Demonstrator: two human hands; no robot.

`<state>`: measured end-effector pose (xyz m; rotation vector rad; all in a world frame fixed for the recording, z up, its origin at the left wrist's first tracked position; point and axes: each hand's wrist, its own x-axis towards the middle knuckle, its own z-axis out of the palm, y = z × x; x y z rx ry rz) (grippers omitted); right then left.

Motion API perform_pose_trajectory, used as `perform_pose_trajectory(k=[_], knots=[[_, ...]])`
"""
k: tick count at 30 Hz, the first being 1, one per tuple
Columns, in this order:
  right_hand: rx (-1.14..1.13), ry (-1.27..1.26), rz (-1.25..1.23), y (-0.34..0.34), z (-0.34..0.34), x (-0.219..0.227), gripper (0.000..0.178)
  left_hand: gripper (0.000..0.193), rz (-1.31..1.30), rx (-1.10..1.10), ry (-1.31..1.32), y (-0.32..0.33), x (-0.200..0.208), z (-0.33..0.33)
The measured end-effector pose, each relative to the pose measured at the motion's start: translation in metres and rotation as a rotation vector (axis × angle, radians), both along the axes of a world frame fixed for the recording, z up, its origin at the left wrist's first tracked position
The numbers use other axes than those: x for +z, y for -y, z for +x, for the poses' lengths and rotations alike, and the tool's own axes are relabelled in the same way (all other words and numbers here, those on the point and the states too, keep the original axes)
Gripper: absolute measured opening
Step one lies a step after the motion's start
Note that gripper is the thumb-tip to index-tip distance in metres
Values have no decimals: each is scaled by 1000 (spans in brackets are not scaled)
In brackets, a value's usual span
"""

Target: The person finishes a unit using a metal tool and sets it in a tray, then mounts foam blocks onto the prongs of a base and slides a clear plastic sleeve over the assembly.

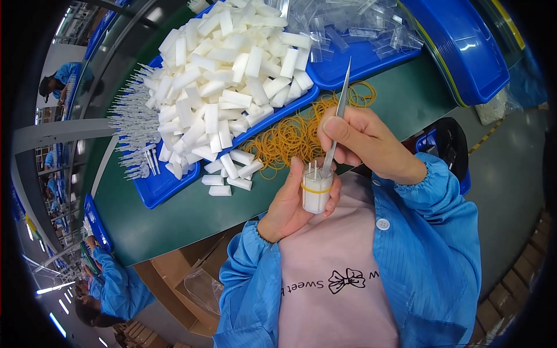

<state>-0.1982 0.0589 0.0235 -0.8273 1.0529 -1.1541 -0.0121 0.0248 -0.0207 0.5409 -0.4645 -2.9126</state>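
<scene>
At the centre of the frame, slightly low, our left hand (288,206) is curled around a small bundle of white foam blocks (317,191), fingers wrapped behind it and the thumb along its left side. A yellow rubber band (315,189) circles the bundle near its middle, and a few thin white sticks stand up out of its top.

Our right hand (362,141), just above and to the right, is closed in a pinch on a pair of metal tweezers (338,119). The tweezers run steeply from upper right down to the top of the bundle, where their tips meet the sticks; we cannot tell whether the tips grip one.

Behind the hands, a loose heap of yellow rubber bands (293,136) lies on the green table (191,214). In the upper left to centre, a blue tray (154,194) holds a tall pile of loose white foam blocks (223,75), with white sticks (130,124) fanned along its left edge. Several blocks have spilled onto the table beside the tray. At the upper right, a second blue tray (348,61) holds clear plastic bags (354,26).
</scene>
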Motion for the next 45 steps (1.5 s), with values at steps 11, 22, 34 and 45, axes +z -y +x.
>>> perform_pose_trajectory(k=[11, 22, 34, 45], knots=[[43, 26, 18, 2, 2, -4, 33, 66, -71, 42, 33, 2, 3, 1], [45, -540, -607, -4, 2, 0, 27, 68, 86, -40, -46, 1, -9, 2], [-209, -413, -289, -11, -21, 10, 32, 67, 250, 0, -61, 8, -18, 2], [-414, -1751, -45, -45, -113, -42, 14, 66, 180, 101, -153, 13, -7, 2]])
